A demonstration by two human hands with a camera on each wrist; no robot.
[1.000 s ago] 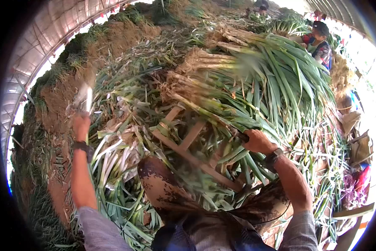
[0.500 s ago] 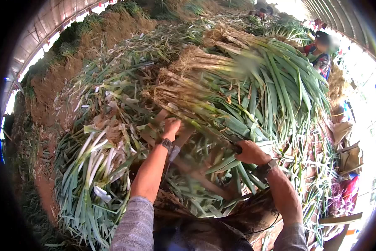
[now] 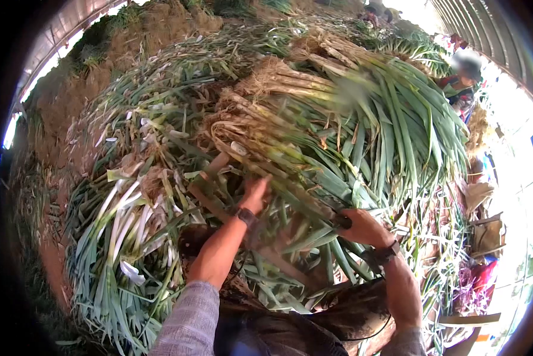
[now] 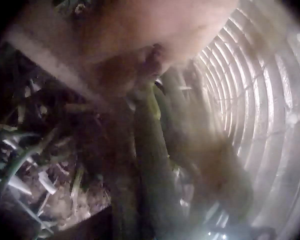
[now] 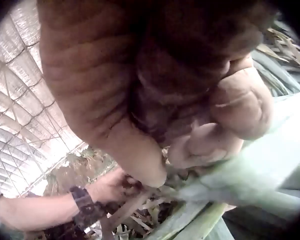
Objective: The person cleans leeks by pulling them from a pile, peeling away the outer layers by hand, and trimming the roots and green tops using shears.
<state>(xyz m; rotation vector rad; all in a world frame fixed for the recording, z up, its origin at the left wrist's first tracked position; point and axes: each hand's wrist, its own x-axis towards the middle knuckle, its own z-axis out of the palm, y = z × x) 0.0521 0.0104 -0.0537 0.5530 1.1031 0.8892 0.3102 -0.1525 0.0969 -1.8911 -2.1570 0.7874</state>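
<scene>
In the head view, my right hand (image 3: 364, 228) grips the green end of a leek (image 3: 296, 199) beside the big pile. The right wrist view has the thumb and curled fingers pinching its broad leaves (image 5: 240, 180). My left hand (image 3: 256, 193), slightly blurred, is by the lower side of the same leek, over a wooden frame (image 3: 210, 199). From close up in the left wrist view, its fingers close around green stalks (image 4: 152, 150). A dark piece (image 3: 342, 221) shows at the right thumb. Unpeeled leeks (image 3: 278, 86) with brown roots lie piled beyond both hands.
Cleaned leeks with white shafts (image 3: 121, 216) lie at the left. Loose trimmed leaves (image 3: 177, 89) cover much of the ground. Another person (image 3: 462, 83) sits at the far right, near a ribbed tunnel wall (image 3: 480, 41). Pink strings (image 3: 474, 288) lie at the right edge.
My left hand swung in from the far left, where it held a white-shafted leek, to the leek in front of me, then shifted slightly right and down. My right hand kept its grip.
</scene>
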